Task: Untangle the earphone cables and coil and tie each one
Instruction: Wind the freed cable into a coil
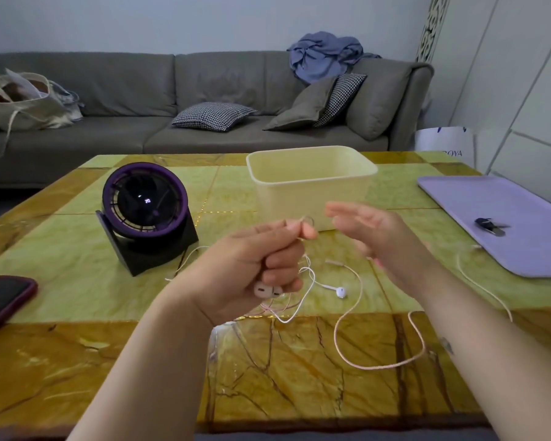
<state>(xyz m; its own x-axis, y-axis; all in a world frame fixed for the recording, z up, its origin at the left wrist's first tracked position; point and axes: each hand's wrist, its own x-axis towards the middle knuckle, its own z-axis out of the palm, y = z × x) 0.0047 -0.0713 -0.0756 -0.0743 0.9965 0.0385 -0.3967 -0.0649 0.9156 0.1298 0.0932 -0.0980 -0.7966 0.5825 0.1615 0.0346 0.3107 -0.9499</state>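
While my left hand (252,259) is clenched around a bundle of thin white earphone cable (312,281), its thumb and forefinger pinch a small loop of that cable at the top of the fist. Two white earbuds (268,289) protrude from the fist at 6 o'clock, and loose strands hang from there to the table.

My right hand (369,230) is released: fingers straight, grasping nothing, positioned at 3 o'clock of the left hand and apart from it. It is motion-blurred.

A single white earbud (341,291) lies on the green-and-amber stone table (109,281) at 5 o'clock of the left fist. A pink braided cord (379,367) runs in a wide open loop on the table beneath my right forearm. A second pale cord (482,284) lies at 4 o'clock, near the edge of a flat lavender tray (522,249), which carries a small dark object (490,226) I cannot identify.

A cream rectangular plastic tub (312,183) stands at 12 o'clock. A round purple-and-black desk fan (145,202) stands at 10 o'clock. A phone in a dark red case (4,300) lies at 9 o'clock. A grey fabric sofa (140,90) stands beyond the table.
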